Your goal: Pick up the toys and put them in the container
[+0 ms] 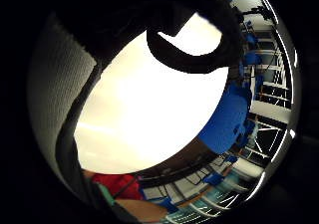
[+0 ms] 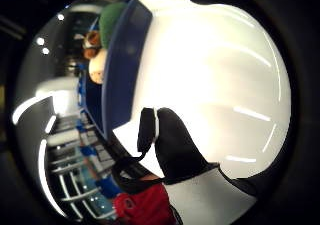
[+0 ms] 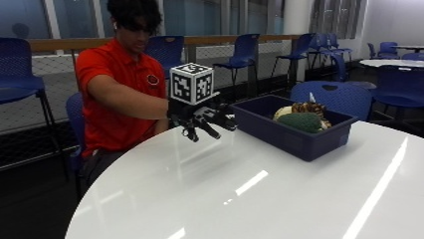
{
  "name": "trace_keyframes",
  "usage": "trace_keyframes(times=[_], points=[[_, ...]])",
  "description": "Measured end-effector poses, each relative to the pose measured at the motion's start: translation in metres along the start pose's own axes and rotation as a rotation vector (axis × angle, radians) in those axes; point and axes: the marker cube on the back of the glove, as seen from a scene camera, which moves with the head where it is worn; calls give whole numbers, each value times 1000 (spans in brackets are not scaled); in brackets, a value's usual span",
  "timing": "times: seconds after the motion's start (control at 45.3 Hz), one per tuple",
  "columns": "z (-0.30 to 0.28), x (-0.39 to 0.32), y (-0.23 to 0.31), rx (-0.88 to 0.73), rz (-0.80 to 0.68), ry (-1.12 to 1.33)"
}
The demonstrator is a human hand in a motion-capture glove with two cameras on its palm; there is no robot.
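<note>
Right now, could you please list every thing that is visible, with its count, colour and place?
container: one, dark blue, on the table in front of the person, at the far side from the camera.
toys: at least three, green, cream and brown striped, inside the container; exact count cannot be told.
table: one, white and glossy, round; no toy shows on its surface.
chairs: several, blue, around and behind the table.
right hand: one, in a black glove, held above the table beside the container, fingers spread and holding nothing.
</note>
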Motion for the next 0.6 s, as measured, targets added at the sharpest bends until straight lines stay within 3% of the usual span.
trace_keyframes(times=[0.596], points=[[-8,49,27,29,64,-2]])
